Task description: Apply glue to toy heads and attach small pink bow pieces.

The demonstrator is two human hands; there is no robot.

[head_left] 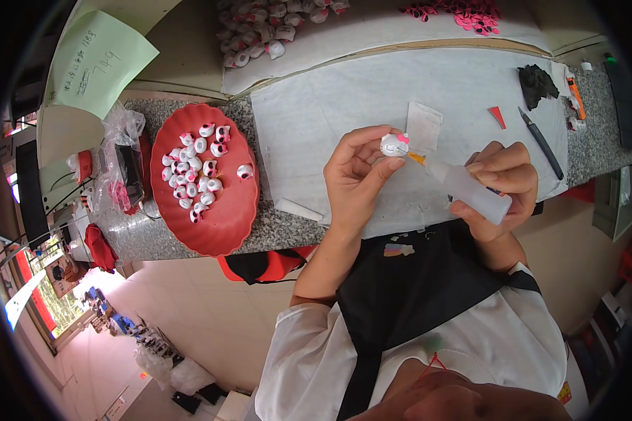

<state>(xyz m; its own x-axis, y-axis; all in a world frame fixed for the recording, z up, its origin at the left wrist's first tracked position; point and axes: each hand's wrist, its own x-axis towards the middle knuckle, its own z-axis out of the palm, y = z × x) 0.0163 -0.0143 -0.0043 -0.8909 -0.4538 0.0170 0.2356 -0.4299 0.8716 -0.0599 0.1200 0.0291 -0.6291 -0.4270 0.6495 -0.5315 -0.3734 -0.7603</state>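
Between the thumb and fingers of my left hand (361, 165) is a small white figurine head (393, 144) with a pink bow-like piece on it. My right hand (502, 182) grips a translucent white squeeze bottle (474, 193), tilted so its orange tip (417, 158) points at the head. The tip is right by the head's surface; whether it touches I cannot tell. To the left, a red scalloped plate (221, 228) bears several more small white heads (193, 165) with pink and black parts.
White paper (316, 105) covers the worktop. On it lie a black-handled craft knife (544, 147), a red cone-shaped piece (498, 116), a small white sheet (423, 126) and a crumpled black scrap (537, 85). White heads (260, 31) and pink pieces (474, 15) are piled at the back.
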